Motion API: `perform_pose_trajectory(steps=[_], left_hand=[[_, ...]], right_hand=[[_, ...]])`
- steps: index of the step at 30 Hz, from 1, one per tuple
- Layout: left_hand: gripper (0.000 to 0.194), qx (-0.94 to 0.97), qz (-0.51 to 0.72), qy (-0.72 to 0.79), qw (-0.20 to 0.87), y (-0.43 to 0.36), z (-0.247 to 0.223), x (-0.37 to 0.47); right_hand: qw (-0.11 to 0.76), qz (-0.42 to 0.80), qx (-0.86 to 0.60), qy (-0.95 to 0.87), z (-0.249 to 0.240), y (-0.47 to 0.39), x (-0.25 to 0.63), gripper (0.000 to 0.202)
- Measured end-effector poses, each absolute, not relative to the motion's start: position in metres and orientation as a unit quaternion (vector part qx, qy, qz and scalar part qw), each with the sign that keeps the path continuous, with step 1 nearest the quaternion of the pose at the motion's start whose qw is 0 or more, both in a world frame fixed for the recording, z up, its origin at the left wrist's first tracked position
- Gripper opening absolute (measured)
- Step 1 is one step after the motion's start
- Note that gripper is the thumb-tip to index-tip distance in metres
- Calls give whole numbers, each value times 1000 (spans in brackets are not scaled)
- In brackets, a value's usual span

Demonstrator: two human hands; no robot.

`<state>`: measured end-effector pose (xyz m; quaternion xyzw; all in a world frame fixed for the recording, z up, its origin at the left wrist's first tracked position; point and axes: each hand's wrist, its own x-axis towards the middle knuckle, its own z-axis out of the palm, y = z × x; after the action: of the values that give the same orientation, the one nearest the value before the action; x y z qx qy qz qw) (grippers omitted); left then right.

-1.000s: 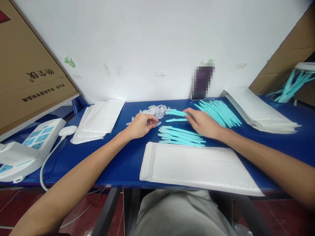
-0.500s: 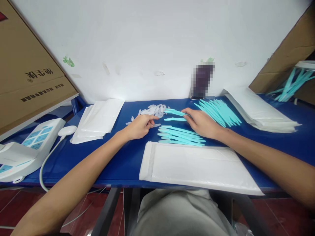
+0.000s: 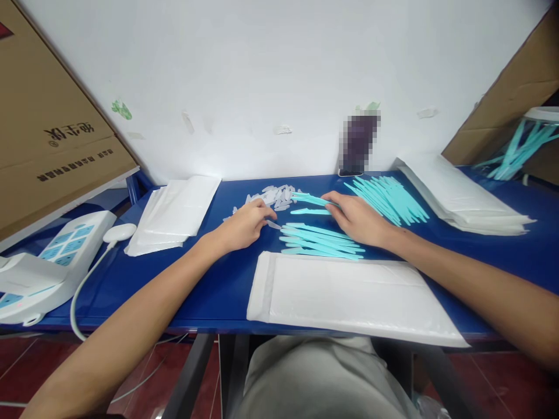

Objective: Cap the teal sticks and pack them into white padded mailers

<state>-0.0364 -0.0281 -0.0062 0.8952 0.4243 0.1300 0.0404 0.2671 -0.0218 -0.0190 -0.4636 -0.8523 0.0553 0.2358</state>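
My left hand (image 3: 248, 226) pinches a small clear plastic piece (image 3: 273, 224) at its fingertips, just in front of a pile of similar translucent pieces (image 3: 282, 195). Between the fingers of my right hand (image 3: 356, 216) are the ends of turquoise sticks (image 3: 308, 199), which point left toward that pile. One more turquoise stick (image 3: 310, 212) lies just below them. Nearer me is a row of several turquoise sticks (image 3: 323, 240), above a white padded envelope (image 3: 349, 294). A bigger heap of turquoise sticks (image 3: 393, 198) lies beyond my right hand.
Flat white sleeves (image 3: 174, 209) lie at the left of the blue table (image 3: 209, 291), beside a power strip (image 3: 65, 256) and a white cable. A phone (image 3: 358, 142) leans on the wall. White envelopes (image 3: 467, 195) and a clear tub (image 3: 519, 145) of turquoise sticks are right.
My left hand has drawn back slightly, its index finger now bent, and the clear piece has shifted a little to the left. My right hand has stayed in place.
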Motion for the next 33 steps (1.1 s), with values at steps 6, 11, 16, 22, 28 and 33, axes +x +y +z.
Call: perform_pose_trajectory(steps=[6,11,16,22,28,33], left_hand=[[51,873,213,438,18,-29,-3,-37],[37,880,195,432,35,-32,-3,-31],[33,893,178,412,48,-33,-6,-28],[29,888,207,411,21,-34,-4,-29],[24,867,278,413,25,-39,-2,-25],[36,923,97,369,-45,-34,4,-34]], right_hand=[[235,57,-468,-850,-17,-23,267,40],[236,56,-467,-851,-17,-22,268,40],[236,52,-465,-852,-18,-21,269,39],[236,60,-466,-851,-17,-22,268,39],[232,57,-460,-855,-16,-23,268,37],[235,55,-457,-856,-18,-21,269,37]])
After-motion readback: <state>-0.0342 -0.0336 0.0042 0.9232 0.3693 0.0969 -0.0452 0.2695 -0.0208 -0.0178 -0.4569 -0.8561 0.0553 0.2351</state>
